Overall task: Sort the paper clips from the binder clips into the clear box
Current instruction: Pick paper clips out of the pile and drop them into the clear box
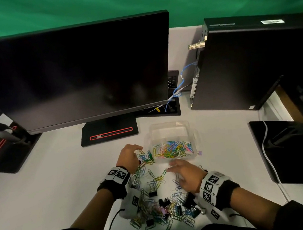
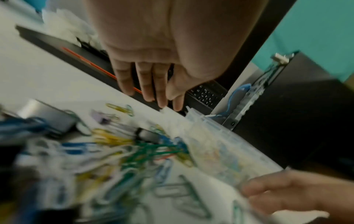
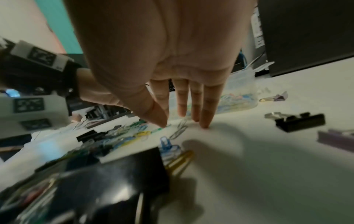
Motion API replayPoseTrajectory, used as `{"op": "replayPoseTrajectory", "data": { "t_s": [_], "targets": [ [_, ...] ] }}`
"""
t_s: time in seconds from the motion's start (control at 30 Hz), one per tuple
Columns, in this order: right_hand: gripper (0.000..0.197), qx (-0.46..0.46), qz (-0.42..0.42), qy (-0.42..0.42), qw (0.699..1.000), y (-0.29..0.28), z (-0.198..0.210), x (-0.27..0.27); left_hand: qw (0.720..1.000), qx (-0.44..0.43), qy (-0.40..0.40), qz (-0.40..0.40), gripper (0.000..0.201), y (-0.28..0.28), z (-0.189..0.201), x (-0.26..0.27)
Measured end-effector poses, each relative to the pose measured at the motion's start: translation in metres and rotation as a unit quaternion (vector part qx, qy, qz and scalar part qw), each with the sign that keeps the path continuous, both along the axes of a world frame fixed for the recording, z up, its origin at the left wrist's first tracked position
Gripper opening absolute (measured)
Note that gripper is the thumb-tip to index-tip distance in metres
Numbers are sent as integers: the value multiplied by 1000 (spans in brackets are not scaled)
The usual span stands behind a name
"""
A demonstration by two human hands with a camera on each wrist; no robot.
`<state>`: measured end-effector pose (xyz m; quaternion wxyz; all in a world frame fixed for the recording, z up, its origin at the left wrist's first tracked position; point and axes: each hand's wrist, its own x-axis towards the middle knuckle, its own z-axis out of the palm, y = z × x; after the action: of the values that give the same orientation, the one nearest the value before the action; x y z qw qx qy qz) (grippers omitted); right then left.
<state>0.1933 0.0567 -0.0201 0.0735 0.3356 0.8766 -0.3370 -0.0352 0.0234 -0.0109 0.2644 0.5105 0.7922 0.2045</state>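
Note:
The clear box stands on the white desk and holds many coloured paper clips. A mixed heap of paper clips and black binder clips spreads from the box's left front corner towards me. My left hand hovers over the clips by the box's left side; in the left wrist view its fingers hang straight and hold nothing. My right hand lies just in front of the box. Its straight fingertips touch the desk beside a silver paper clip.
A dark monitor and its base stand behind the box, a black computer case at the right. A small purple binder clip lies by the box's right corner. A black binder clip lies right of my right hand.

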Motion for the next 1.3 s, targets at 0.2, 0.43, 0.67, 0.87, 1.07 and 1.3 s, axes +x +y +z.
{"op": "replayPoseTrajectory", "data": {
  "t_s": [0.2, 0.43, 0.67, 0.87, 1.07, 1.3],
  "targets": [
    [57, 43, 58, -36, 997, -5, -4, 0, 976, -172, 123, -46, 55, -5, -16, -6],
    [41, -3, 20, 11, 1000, -10, -6, 2, 974, -156, 83, -142, 52, 6, -23, 10],
    [39, 8, -35, 13, 999, -3, -6, 3, 976, -81, 104, -174, 49, -13, -24, 37],
    [52, 16, -44, 3, 999, 2, -7, -7, 962, -45, 124, -239, 42, -43, -29, 52],
    [53, 13, -7, 27, 1000, -11, -8, -19, 966, 23, 44, -252, 36, -59, -23, 54],
    [37, -31, 10, 23, 999, -7, -8, -8, 973, -9, 66, -220, 21, -70, -19, 40]
  ]
}}
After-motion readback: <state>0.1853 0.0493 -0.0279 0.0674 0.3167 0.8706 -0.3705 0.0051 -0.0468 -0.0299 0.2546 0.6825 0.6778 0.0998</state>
